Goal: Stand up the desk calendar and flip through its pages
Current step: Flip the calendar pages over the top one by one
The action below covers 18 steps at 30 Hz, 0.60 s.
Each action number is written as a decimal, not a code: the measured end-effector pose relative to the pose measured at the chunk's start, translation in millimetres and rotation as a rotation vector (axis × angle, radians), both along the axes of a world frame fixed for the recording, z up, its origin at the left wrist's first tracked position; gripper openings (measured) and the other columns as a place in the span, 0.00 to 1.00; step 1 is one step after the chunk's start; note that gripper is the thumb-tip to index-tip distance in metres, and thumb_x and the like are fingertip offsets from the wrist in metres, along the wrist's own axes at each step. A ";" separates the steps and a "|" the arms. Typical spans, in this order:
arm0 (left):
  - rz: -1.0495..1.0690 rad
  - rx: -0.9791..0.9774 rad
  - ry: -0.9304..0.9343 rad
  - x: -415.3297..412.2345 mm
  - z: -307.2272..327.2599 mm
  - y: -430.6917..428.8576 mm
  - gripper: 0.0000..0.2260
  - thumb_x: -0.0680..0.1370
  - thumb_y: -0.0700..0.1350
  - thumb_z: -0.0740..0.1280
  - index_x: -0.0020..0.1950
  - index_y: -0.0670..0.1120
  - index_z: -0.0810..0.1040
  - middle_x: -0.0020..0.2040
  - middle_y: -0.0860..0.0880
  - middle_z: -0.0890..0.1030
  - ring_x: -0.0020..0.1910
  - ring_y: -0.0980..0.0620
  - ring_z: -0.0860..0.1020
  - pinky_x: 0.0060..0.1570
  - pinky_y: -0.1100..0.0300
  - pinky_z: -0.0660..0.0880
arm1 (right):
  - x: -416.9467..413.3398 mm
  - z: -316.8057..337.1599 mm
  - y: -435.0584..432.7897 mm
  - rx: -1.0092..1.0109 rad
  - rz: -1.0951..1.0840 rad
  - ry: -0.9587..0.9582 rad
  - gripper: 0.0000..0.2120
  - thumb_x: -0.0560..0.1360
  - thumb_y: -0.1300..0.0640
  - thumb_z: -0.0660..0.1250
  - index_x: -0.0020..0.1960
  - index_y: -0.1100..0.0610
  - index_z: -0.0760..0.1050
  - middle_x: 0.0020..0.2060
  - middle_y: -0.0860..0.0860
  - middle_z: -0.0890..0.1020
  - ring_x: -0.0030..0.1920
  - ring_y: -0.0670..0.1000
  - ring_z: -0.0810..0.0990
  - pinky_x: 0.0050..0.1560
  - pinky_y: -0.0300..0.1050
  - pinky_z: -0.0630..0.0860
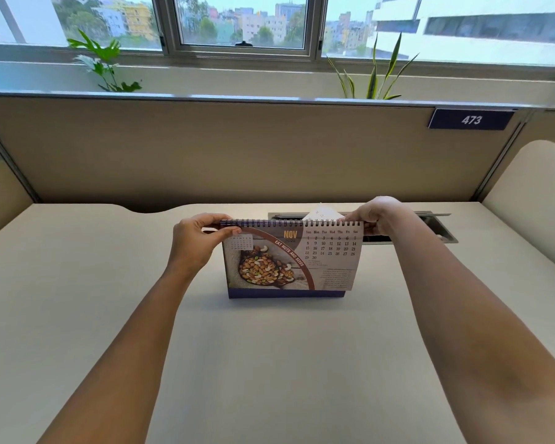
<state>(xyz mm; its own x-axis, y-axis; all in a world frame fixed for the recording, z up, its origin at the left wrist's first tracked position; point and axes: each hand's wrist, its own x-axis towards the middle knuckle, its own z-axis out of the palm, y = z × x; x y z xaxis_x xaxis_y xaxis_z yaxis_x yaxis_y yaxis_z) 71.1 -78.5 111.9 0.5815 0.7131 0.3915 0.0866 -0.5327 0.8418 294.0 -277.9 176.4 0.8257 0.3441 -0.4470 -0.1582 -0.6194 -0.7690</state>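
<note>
Two hands, calendar "NOV", sign "473"

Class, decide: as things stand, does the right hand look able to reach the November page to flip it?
Probably yes. The right hand already grips the top right corner of the calendar at its spiral binding, and nothing blocks the November page.

Calendar stands on desk, hands at its top corners
</note>
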 end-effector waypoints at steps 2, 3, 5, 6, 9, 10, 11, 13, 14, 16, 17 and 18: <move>-0.007 -0.003 0.005 0.4 -0.6 0.6 0.12 0.69 0.43 0.74 0.51 0.41 0.82 0.44 0.48 0.81 0.44 0.54 0.77 0.40 0.65 0.75 | -1.2 -1.2 0.6 -0.008 -0.003 -0.021 0.10 0.72 0.66 0.70 0.36 0.65 0.71 0.26 0.54 0.78 0.30 0.50 0.76 0.34 0.42 0.77; -0.010 -0.005 0.006 0.4 -0.9 0.8 0.12 0.69 0.43 0.74 0.51 0.41 0.82 0.44 0.48 0.81 0.44 0.54 0.77 0.40 0.65 0.75 | -0.2 -2.6 1.7 -0.009 -0.001 -0.034 0.07 0.73 0.67 0.70 0.39 0.66 0.73 0.28 0.55 0.78 0.29 0.50 0.76 0.33 0.42 0.77; -0.012 -0.013 0.001 0.2 -1.1 0.4 0.12 0.69 0.43 0.74 0.51 0.42 0.82 0.44 0.48 0.81 0.43 0.57 0.78 0.39 0.67 0.75 | 0.3 -4.5 2.8 0.007 0.011 -0.075 0.07 0.73 0.68 0.69 0.50 0.68 0.77 0.34 0.57 0.80 0.32 0.52 0.78 0.36 0.45 0.80; -0.011 -0.020 -0.005 -0.1 -1.2 0.1 0.11 0.69 0.43 0.74 0.51 0.43 0.82 0.43 0.49 0.81 0.42 0.58 0.78 0.38 0.68 0.75 | 0.3 -4.4 3.3 0.011 0.023 -0.095 0.10 0.72 0.68 0.70 0.53 0.68 0.78 0.39 0.58 0.82 0.36 0.54 0.80 0.42 0.48 0.81; -0.010 -0.044 -0.019 -0.8 -1.5 -1.4 0.11 0.69 0.44 0.74 0.50 0.44 0.82 0.43 0.50 0.81 0.41 0.62 0.77 0.37 0.69 0.75 | -2.6 -2.0 2.1 -0.004 0.060 -0.169 0.07 0.70 0.65 0.73 0.48 0.61 0.81 0.52 0.60 0.84 0.49 0.56 0.82 0.57 0.51 0.79; -0.007 -0.050 -0.019 -0.9 -1.7 -1.7 0.11 0.69 0.44 0.73 0.50 0.45 0.82 0.43 0.50 0.81 0.41 0.62 0.77 0.37 0.69 0.75 | -3.4 -2.0 1.7 0.006 0.057 -0.187 0.07 0.69 0.65 0.74 0.46 0.59 0.81 0.52 0.60 0.83 0.50 0.56 0.82 0.57 0.50 0.79; -0.004 -0.056 -0.019 -1.0 -1.6 -2.3 0.11 0.69 0.45 0.73 0.50 0.45 0.82 0.43 0.51 0.81 0.42 0.62 0.77 0.37 0.68 0.75 | -4.5 -1.6 0.3 0.019 0.045 -0.210 0.07 0.68 0.65 0.75 0.45 0.58 0.80 0.52 0.59 0.83 0.51 0.56 0.83 0.56 0.50 0.79; 0.001 -0.067 -0.018 -1.1 -1.6 -3.0 0.11 0.69 0.45 0.73 0.50 0.45 0.82 0.43 0.51 0.81 0.42 0.62 0.77 0.38 0.67 0.75 | -5.7 -3.4 -2.0 0.044 0.007 -0.280 0.08 0.67 0.64 0.75 0.44 0.57 0.81 0.52 0.57 0.83 0.53 0.56 0.83 0.56 0.50 0.79; 0.001 -0.072 -0.017 -1.1 -1.9 -3.4 0.11 0.69 0.45 0.73 0.51 0.45 0.82 0.44 0.51 0.81 0.43 0.61 0.77 0.38 0.66 0.75 | -6.1 -4.6 -2.7 0.055 -0.007 -0.315 0.07 0.67 0.63 0.75 0.43 0.56 0.81 0.51 0.56 0.83 0.53 0.55 0.82 0.56 0.50 0.79; 0.003 -0.078 -0.016 -1.0 -3.0 -4.1 0.12 0.70 0.45 0.73 0.51 0.44 0.82 0.46 0.50 0.81 0.44 0.59 0.77 0.39 0.64 0.76 | -8.3 -6.9 -4.0 0.082 -0.019 -0.378 0.05 0.68 0.61 0.74 0.43 0.55 0.82 0.49 0.54 0.84 0.53 0.53 0.82 0.56 0.49 0.79; 0.004 -0.083 -0.020 -0.8 -3.6 -4.5 0.11 0.70 0.45 0.73 0.51 0.44 0.82 0.46 0.50 0.81 0.44 0.59 0.77 0.40 0.63 0.76 | -9.4 -7.5 -4.8 0.100 -0.022 -0.413 0.05 0.68 0.60 0.73 0.44 0.56 0.82 0.46 0.53 0.84 0.52 0.52 0.82 0.55 0.49 0.79; 0.005 -0.092 -0.027 -0.7 -4.0 -4.5 0.11 0.70 0.45 0.73 0.51 0.44 0.82 0.46 0.49 0.82 0.45 0.58 0.77 0.41 0.63 0.76 | -9.4 -8.2 -5.6 0.115 -0.031 -0.449 0.04 0.69 0.59 0.73 0.44 0.56 0.82 0.44 0.52 0.84 0.50 0.51 0.82 0.54 0.48 0.79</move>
<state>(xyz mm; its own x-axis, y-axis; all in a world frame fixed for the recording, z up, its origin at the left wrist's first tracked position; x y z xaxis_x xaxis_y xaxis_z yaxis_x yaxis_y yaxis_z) 70.4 -83.0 108.0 0.5677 0.7498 0.3398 0.0659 -0.4529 0.8891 284.5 -283.5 168.2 0.9394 0.3428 -0.0028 0.1896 -0.5262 -0.8289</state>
